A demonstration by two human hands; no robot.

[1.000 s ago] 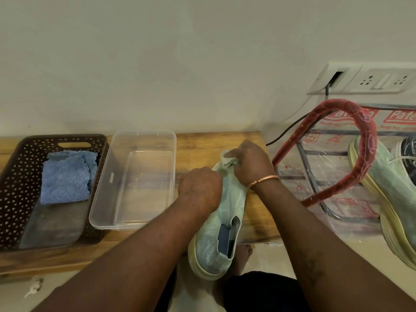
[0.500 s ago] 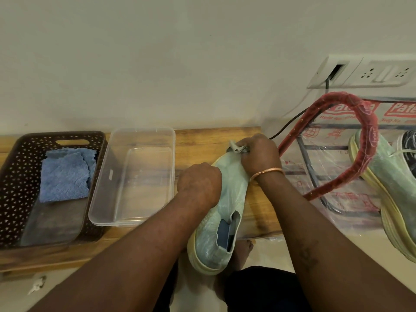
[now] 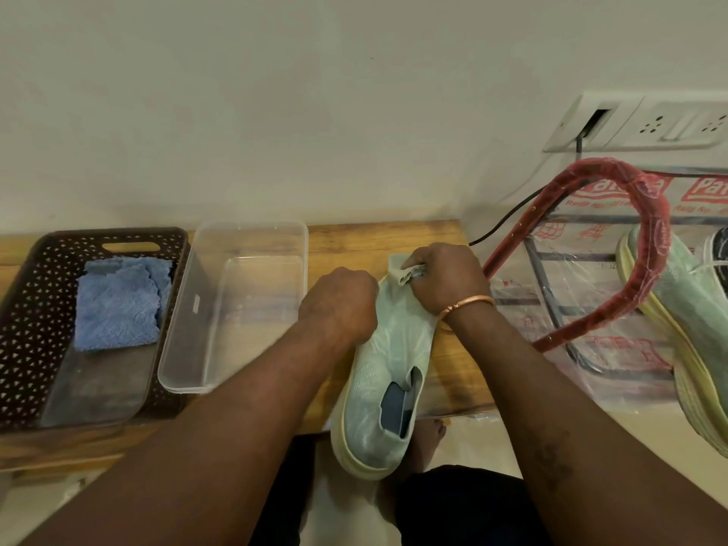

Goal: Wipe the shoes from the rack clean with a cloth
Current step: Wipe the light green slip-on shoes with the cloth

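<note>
**Toe wiped with the heel off the bench**

Far to the left of the left hand, a blue cloth [image 3: 118,305] is seen lying in a basket [image 3: 23,309]. A clear tub [image 3: 252,230] sits between the basket and that hand. The left hand [image 3: 338,305] is curled over the side of the shoe [image 3: 390,372], which is gripped and steadied. The shoe lies between the two hands, toe toward the wall and heel hanging past the edge of the bench [image 3: 354,242]. At the toe, a cloth [image 3: 402,275] is pinched in the closed fingers of the right hand [image 3: 445,277]. To the right of that hand, a second shoe [image 3: 693,309] is held on the rack [image 3: 650,246]. A slip is judged the main risk: with the heel unsupported, a hard stroke could tip the shoe off the bench if the left grip is loosened. The tub could also be knocked by the left forearm
</note>
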